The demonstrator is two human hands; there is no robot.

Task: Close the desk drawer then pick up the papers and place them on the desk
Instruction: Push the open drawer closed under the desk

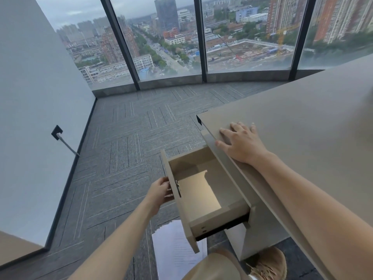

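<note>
The beige desk drawer (203,197) stands pulled far out from the desk (302,122) and looks empty inside. My left hand (160,191) is against the outside of the drawer front, fingers curled at its middle by the lock. My right hand (241,143) lies flat, fingers spread, on the desk top near its left edge. White printed papers (173,251) lie on the carpet under the drawer, partly hidden by the drawer front and my knee.
Grey patterned carpet (125,150) covers the floor up to tall windows (171,37). A white wall (30,118) on the left carries a black socket with a cable (60,136). My shoe (270,263) rests beside the desk's base.
</note>
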